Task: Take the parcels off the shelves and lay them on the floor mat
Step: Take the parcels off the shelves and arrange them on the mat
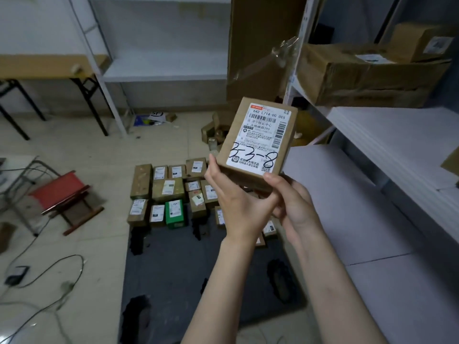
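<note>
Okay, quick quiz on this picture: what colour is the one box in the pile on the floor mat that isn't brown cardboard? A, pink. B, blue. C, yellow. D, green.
D: a green box sits in the front row of the parcels on the dark floor mat, among plain brown cardboard ones.

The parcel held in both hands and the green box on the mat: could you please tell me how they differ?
The held parcel is plain brown cardboard; the green box is green. The parcel is up in the air, gripped at its lower edge by the left hand and right hand, while the green box rests on the dark floor mat among other parcels. The parcel's label carries handwritten marks; none shows on the green box's. Both bear white shipping labels.
</note>
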